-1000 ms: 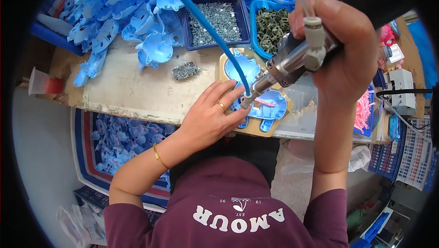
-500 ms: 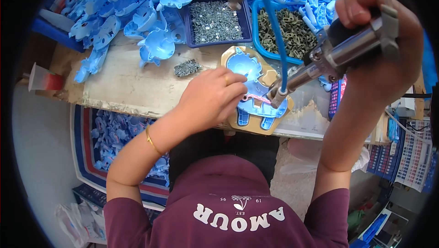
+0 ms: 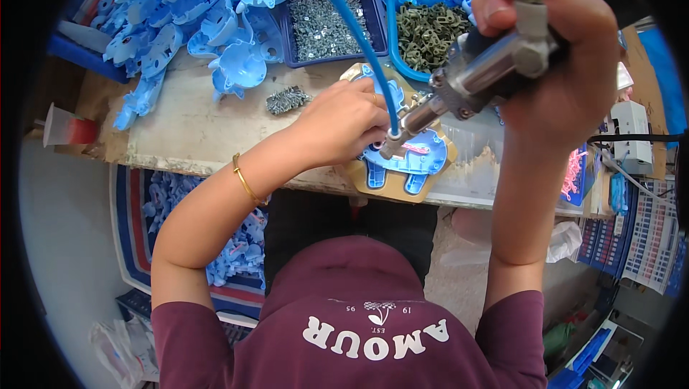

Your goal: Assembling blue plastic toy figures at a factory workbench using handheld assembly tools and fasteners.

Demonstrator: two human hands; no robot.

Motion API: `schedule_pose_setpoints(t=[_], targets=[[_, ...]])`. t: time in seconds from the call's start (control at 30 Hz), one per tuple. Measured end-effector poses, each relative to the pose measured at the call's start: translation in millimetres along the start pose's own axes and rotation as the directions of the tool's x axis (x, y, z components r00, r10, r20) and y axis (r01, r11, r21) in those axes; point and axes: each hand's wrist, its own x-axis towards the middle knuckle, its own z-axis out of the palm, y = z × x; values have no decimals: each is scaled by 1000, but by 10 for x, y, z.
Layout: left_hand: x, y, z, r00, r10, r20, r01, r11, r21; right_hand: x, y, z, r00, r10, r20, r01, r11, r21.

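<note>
My right hand (image 3: 567, 52) grips a silver air screwdriver (image 3: 488, 69) with a blue hose. The tool slants down to the left, its tip over a light-blue plastic shell (image 3: 427, 159). That shell lies in a tan, angular fixture (image 3: 430, 188) at the bench's front edge. A small pink part (image 3: 416, 148) sits across the shell. Against the shell's left side is my left hand (image 3: 344, 120), fingers curled together beside the driver tip. The fingertips are partly hidden, so what they pinch does not show.
Behind the fixture stand a dark-blue tray of screws (image 3: 326, 26) and a light-blue tray of olive-green clips (image 3: 430, 34). A small screw pile (image 3: 287, 100) lies left of my hand. Blue shells (image 3: 240, 69) heap at the back left; a cup (image 3: 68, 127) stands at the far left.
The screwdriver and my right hand have moved left, bringing the tip to the left side of the shell near my left fingers. The orange-red hanging tool at the top is out of view.
</note>
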Motion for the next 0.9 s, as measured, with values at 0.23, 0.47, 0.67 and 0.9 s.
schedule_pose_setpoints(t=[0.23,0.47,0.67,0.9], targets=[[-14,-89,78,1000,18,-11,-18,998,53,226,-232,518,862,397,-316,-412,911,22],[-98,-37,78,999,27,-38,-20,985,171,-126,1,114,996,-60,-63,6,766,-642],[-597,70,-242,894,-179,-411,189,982,-16,169,-432,-559,837,432,-335,-420,901,110],[-981,-221,-307,778,-431,-458,562,803,199,208,-265,-411,887,411,-211,-415,910,30]])
